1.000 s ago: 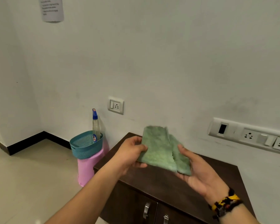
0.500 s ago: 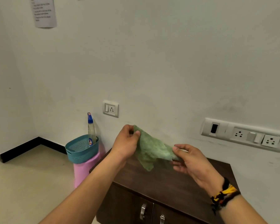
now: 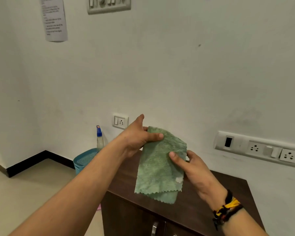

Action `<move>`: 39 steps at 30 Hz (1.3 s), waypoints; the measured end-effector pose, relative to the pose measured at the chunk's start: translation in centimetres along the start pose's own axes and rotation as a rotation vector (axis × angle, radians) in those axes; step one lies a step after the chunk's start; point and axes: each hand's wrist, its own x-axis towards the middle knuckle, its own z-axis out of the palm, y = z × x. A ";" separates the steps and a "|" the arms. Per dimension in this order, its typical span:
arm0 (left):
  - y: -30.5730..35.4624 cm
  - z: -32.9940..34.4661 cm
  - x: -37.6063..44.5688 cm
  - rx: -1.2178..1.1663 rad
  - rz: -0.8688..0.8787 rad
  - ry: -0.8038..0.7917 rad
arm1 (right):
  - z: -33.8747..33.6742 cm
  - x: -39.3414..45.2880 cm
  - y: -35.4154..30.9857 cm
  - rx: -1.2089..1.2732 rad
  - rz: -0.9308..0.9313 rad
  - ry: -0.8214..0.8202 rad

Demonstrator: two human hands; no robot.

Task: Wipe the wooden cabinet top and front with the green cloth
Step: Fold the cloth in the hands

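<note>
The green cloth hangs folded in the air above the dark wooden cabinet, held by both hands. My left hand pinches its upper left corner with thumb and fingers. My right hand grips its right edge, thumb on the front face. The cloth's zigzag lower edges dangle just over the cabinet top without clearly touching it. A metal door handle shows on the cabinet front at the bottom edge of the view.
Left of the cabinet stands a teal basket with a spray bottle behind it. The white wall carries a socket and a long socket strip on the right. Tiled floor lies to the left.
The cloth went from bunched and stretched between my hands to a flat folded shape hanging down. Both hands rose slightly and my view tilted upward.
</note>
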 end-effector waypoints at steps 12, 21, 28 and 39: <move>0.7 -1.6 -0.8 0.681 0.339 0.204 | 0.0 -0.4 -1.7 -0.032 -0.265 0.130; 0.1 -1.7 -0.6 0.845 0.318 0.129 | 0.5 0.3 -1.6 -0.126 -0.260 0.276; 0.1 -1.9 -0.4 1.083 0.429 0.248 | 0.1 0.4 -3.0 -0.772 -0.415 0.470; -0.7 0.0 -0.5 0.454 0.260 0.045 | 0.6 -1.0 -2.3 0.078 -0.119 -0.194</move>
